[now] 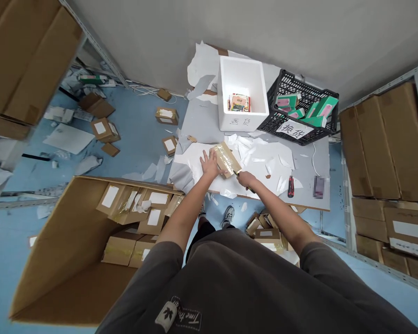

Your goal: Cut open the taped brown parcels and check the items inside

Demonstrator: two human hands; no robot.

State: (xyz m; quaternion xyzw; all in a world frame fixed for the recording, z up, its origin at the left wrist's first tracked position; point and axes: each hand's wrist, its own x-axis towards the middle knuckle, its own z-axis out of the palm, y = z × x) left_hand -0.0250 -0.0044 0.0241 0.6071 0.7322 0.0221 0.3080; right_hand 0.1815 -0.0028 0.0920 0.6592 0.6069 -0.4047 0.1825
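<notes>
A small taped cardboard box (227,160) lies on the paper-covered table, clear tape shining along its top. My left hand (210,164) rests against its left end, fingers spread and thumb along the near side. At the box's near right corner, my right hand (246,180) is closed around a slim dark cutter (236,174), its tip touching or very close to the cardboard. Most of the cutter's handle is hidden in my fist. A red-and-black utility knife (290,186) lies on the table to the right.
A white foam bin (244,121) with small packets and a black crate (308,137) of green-and-pink boxes stand behind. Paper scraps (244,147) litter the table (310,160). At left is a large carton (55,260) of parcels. Shelves of cartons (386,144) stand right.
</notes>
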